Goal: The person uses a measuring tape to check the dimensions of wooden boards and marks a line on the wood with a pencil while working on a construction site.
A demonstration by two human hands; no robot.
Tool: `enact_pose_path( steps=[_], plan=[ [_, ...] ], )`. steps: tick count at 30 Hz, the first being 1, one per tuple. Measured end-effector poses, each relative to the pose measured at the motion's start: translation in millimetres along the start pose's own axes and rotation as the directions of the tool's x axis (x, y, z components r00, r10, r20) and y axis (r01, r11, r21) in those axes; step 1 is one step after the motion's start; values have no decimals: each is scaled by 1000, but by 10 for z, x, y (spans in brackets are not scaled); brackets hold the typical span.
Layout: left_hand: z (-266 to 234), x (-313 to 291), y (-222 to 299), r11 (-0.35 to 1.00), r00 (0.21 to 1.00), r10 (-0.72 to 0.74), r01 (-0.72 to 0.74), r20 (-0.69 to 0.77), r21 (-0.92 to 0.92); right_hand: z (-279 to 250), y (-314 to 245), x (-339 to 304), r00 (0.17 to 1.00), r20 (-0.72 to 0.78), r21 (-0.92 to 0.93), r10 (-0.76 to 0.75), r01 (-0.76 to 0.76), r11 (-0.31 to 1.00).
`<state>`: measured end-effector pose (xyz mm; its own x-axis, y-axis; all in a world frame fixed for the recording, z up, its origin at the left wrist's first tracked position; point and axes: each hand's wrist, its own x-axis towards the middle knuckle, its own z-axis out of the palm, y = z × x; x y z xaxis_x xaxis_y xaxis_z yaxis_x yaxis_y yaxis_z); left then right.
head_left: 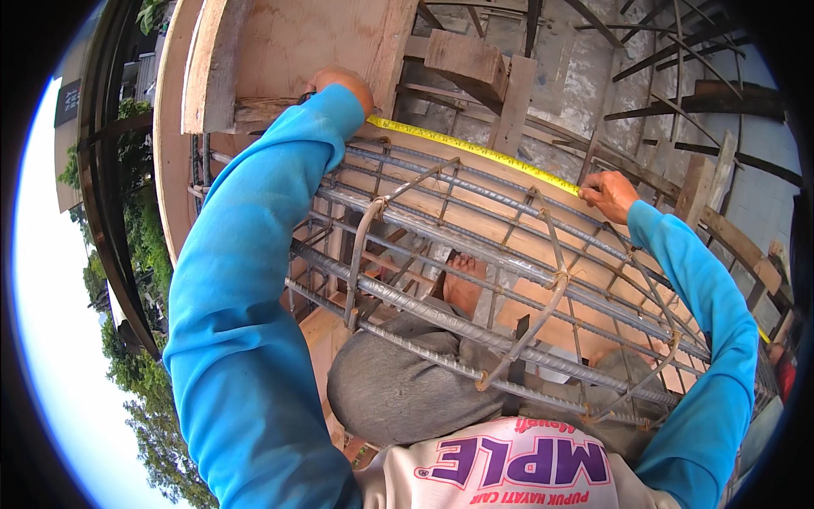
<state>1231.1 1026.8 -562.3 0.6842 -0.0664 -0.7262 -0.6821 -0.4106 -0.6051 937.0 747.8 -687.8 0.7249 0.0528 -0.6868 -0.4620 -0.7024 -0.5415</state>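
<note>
A yellow tape measure is stretched between my two hands, along the far side of a steel rebar cage. At its right end, my right hand is closed in a pinch on the blade. My left hand is curled at the other end, by the wooden formwork, and the blade runs in under it; its fingertips and whatever part of the tape lies there are hidden by the hand and sleeve. Long ribbed bars and tied stirrups make up the cage, which lies across my front above my legs.
A plywood form panel with a thick timber edge rises at the far left. Wooden blocks and battens stand beyond the tape. Dark bars jut out at the upper right. My bare foot shows below the cage.
</note>
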Motion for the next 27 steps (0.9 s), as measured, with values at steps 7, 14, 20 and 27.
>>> enact_pose_path(
  steps=[7,14,20,27],
  plan=[
    [114,121,-19,1000,1000,-16,15,19,12,15,-21,9,1000,13,-34,7,-6,999],
    [65,96,-9,999,1000,14,-14,17,36,28,29,14,1000,3,-7,8,-8,1000],
    [91,123,-10,999,1000,26,-27,11,42,6,16,24,1000,16,-29,-4,5,1000],
    [75,139,-15,1000,999,5,-6,44,21,31,41,27,1000,14,-11,6,-6,1000]
  ],
)
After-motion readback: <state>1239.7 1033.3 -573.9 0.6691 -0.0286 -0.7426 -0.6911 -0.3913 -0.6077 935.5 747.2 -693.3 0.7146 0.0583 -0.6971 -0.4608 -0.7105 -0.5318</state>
